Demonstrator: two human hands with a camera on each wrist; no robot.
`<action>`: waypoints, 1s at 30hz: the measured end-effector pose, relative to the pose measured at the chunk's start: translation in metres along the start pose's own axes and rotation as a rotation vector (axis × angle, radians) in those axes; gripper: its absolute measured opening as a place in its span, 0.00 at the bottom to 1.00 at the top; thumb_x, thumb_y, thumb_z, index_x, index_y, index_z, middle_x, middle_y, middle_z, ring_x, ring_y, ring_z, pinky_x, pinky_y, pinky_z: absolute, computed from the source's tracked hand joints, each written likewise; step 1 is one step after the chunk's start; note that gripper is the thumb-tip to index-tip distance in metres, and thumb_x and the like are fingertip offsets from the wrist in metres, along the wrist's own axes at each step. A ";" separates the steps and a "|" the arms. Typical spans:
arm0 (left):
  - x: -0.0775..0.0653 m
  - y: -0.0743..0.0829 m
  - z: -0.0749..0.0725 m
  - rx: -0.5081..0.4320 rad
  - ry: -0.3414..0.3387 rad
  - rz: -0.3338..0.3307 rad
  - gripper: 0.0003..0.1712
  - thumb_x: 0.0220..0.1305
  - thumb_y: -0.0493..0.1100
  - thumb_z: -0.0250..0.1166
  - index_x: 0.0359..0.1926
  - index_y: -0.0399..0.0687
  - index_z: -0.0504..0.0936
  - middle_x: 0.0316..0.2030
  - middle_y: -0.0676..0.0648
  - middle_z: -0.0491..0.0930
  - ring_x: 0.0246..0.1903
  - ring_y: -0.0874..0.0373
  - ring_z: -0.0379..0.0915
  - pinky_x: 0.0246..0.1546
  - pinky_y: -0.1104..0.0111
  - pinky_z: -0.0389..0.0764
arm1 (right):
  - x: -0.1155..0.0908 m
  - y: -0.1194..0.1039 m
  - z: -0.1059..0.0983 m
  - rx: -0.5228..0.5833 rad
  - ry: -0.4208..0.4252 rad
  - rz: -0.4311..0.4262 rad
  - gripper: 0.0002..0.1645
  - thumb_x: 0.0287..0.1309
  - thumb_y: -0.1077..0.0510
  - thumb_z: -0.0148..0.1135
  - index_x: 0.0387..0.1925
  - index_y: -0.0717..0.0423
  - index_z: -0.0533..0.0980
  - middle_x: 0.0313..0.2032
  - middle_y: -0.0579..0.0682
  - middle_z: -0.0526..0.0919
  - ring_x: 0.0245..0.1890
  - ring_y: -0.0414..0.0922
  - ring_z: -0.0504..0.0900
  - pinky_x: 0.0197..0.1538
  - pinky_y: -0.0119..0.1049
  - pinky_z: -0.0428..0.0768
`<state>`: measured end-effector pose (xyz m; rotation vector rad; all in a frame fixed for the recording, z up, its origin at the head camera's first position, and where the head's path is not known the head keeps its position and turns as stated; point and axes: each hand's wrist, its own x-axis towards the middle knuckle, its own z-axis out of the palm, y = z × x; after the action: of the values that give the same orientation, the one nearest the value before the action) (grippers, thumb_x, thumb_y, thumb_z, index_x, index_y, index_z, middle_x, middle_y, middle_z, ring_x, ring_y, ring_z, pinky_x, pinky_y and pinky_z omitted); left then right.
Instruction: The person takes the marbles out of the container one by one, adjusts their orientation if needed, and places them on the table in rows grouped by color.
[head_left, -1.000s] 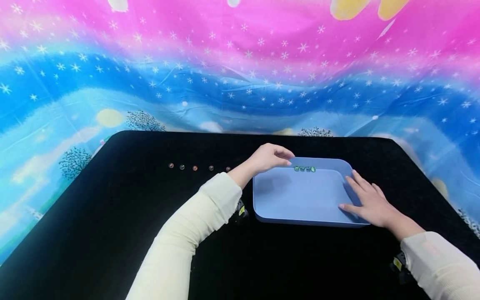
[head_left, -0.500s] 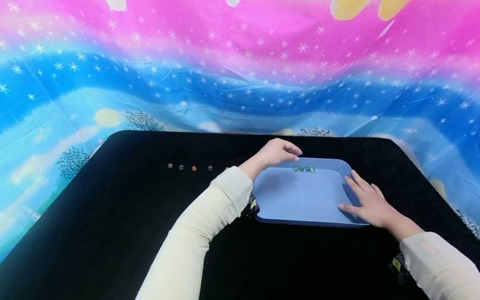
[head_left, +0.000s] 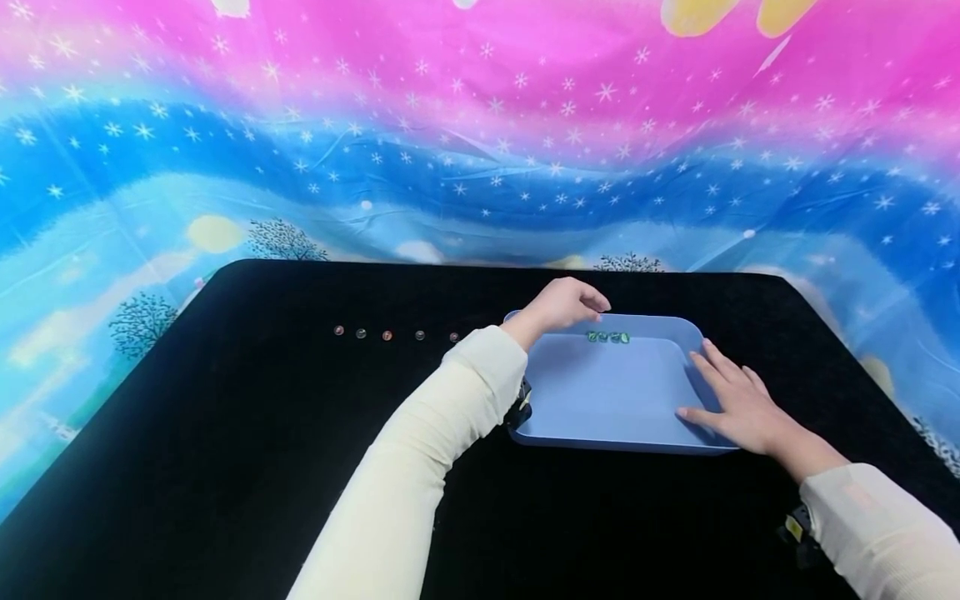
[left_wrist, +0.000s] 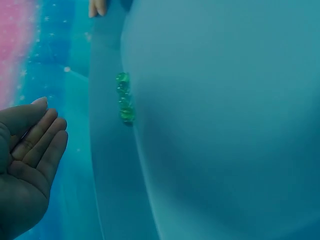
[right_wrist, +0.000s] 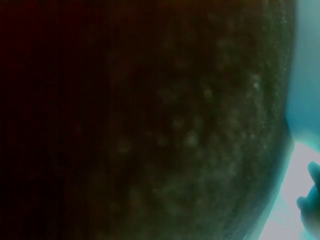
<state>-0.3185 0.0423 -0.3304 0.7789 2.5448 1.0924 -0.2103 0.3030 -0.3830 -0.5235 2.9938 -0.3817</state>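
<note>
A light blue tray (head_left: 600,392) lies on the black table. Inside it, along the far wall, several green glass marbles (head_left: 607,337) sit in a tight row; the left wrist view shows these marbles (left_wrist: 125,99) too. My left hand (head_left: 562,302) hovers at the tray's far rim, left of the row and apart from it. Nothing shows between the loosely bent fingers of the left hand (left_wrist: 32,155). My right hand (head_left: 738,404) rests on the tray's right side, fingers spread over the wall and thumb reaching inside. Only dark blur fills most of the right wrist view.
Left of the tray, several small marbles (head_left: 387,336), some reddish and some clear, form a spaced row on the black tablecloth (head_left: 225,433). A pink and blue snowflake curtain (head_left: 450,167) hangs behind the table's far edge.
My left hand has shifted right along the tray's far rim, its forearm now covering the tray's left edge. The right hand, the tray and the green marbles have stayed put.
</note>
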 end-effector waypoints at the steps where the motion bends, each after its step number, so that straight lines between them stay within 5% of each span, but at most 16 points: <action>1: 0.002 0.000 0.002 0.010 -0.012 0.000 0.15 0.55 0.40 0.60 0.45 0.49 0.78 0.41 0.52 0.78 0.40 0.67 0.71 0.37 0.79 0.69 | 0.000 0.000 0.000 0.000 0.001 0.000 0.54 0.49 0.36 0.52 0.63 0.68 0.44 0.63 0.64 0.33 0.61 0.61 0.37 0.54 0.62 0.35; 17: 0.014 -0.015 0.023 0.167 -0.098 -0.027 0.20 0.54 0.38 0.61 0.50 0.54 0.76 0.47 0.57 0.74 0.45 0.66 0.69 0.39 0.79 0.68 | -0.002 0.000 -0.001 -0.005 -0.012 -0.001 0.54 0.49 0.35 0.52 0.63 0.67 0.44 0.63 0.64 0.34 0.61 0.61 0.38 0.54 0.62 0.36; 30: 0.014 -0.027 0.031 0.077 -0.081 -0.022 0.21 0.53 0.37 0.61 0.50 0.52 0.75 0.47 0.56 0.74 0.46 0.66 0.69 0.37 0.79 0.70 | -0.001 0.001 -0.002 -0.008 -0.013 0.008 0.54 0.49 0.34 0.51 0.64 0.65 0.43 0.64 0.63 0.33 0.62 0.60 0.38 0.55 0.61 0.35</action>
<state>-0.3263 0.0531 -0.3714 0.7956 2.5344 0.9418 -0.2095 0.3044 -0.3813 -0.5127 2.9858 -0.3640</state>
